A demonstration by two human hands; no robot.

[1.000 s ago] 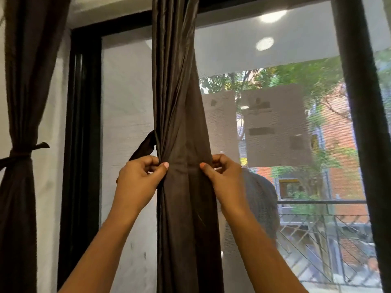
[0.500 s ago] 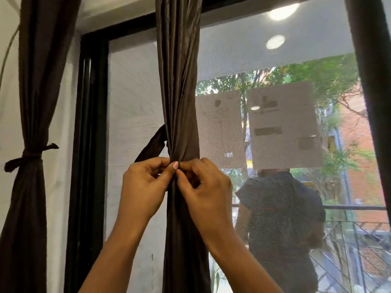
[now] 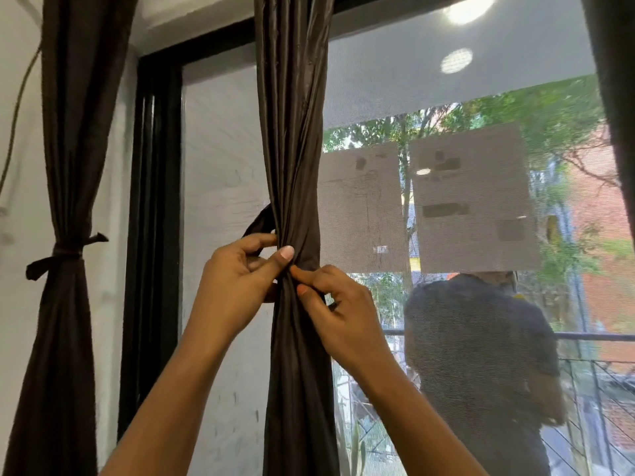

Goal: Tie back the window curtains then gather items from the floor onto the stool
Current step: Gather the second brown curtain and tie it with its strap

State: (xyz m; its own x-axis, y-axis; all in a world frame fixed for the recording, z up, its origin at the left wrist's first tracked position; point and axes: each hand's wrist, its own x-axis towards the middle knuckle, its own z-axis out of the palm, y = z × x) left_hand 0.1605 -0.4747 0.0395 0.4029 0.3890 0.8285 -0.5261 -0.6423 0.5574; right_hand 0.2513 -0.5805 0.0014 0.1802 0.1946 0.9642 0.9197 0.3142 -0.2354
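**Brown curtain cinched, both hands at its front**

Head view. A second ago the right hand (image 3: 340, 314) was at the curtain's (image 3: 292, 132) right edge. It has since come round to the front, and the bunch there is drawn narrower. Half a second ago the hands were already together. They remain so, with the right one now slightly lower, just under the left thumb.

The left hand (image 3: 237, 280) is at the curtain's left edge. Its fingers curl round the tie (image 3: 259, 223), a dark strap looping out from behind the curtain into the palm, and its thumb presses on the curtain's front. The right hand is curled too, with thumb and forefinger pinching fabric at the curtain's front. I cannot tell whether the tie's other end lies in that pinch.

The curtain hangs before the screen (image 3: 395, 80), gathered tight at hand level. Left of it stands the black frame (image 3: 154, 201). Farther left, the side curtain (image 3: 72, 132) is already bound by a band (image 3: 68, 252). Right of the curtain, two papers (image 3: 470, 197) show through the screen, with a person (image 3: 481, 355) below them outside.
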